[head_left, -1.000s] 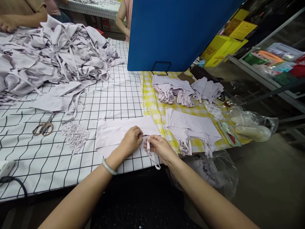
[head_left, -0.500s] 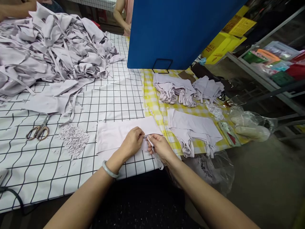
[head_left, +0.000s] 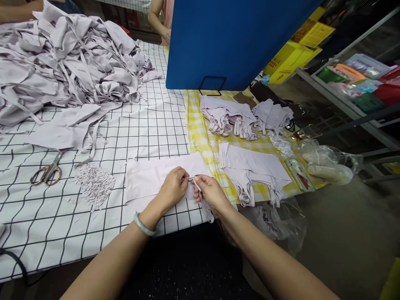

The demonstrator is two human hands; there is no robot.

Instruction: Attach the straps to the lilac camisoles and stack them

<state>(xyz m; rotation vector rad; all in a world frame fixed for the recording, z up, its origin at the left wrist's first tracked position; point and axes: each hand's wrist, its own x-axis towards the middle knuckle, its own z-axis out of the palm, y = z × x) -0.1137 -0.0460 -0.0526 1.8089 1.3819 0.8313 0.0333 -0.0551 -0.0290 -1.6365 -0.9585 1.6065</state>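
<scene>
A pale lilac-grey fabric piece (head_left: pixel 145 177) lies flat at the table's front edge, with a narrow strap (head_left: pixel 206 210) hanging from its right side. Pinched on the fabric near that end is my left hand (head_left: pixel 175 183), a pale bangle on its wrist. My right hand (head_left: pixel 208 189) grips the strap just beside it, fingertips almost meeting the left ones. What exactly sits between the fingertips is too small to make out. To the left are a small heap of fabric snippets (head_left: pixel 95 185) and scissors (head_left: pixel 46 174) with their handles toward me.
A big loose pile of similar fabric (head_left: pixel 78 62) covers the far left. Neat stacks (head_left: pixel 254 162) lie on the yellow checked cloth (head_left: pixel 196 121) to the right. A blue board (head_left: pixel 218 46) stands behind. Across the table, a person's arm (head_left: pixel 158 23) shows.
Both hands keep almost the same pinch at the strap. The whole view has shifted very slightly; the hanging strap has moved a little.
</scene>
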